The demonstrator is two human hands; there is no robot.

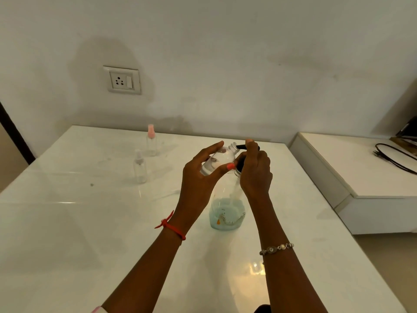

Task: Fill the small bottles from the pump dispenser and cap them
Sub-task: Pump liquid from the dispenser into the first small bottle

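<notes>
My left hand grips a small clear bottle, tilted with its open neck against the black spout of the pump dispenser. The pump dispenser is a clear bottle standing on the white table, with pale blue liquid low in its base. My right hand rests over the black pump head, fingers curled on it. Two more small clear bottles stand at the back left: one with a pink spray cap, one with a clear cap.
A wall with a socket plate runs behind the table. A lower white cabinet stands to the right with a black cable on it. A gap separates it from the table's right edge.
</notes>
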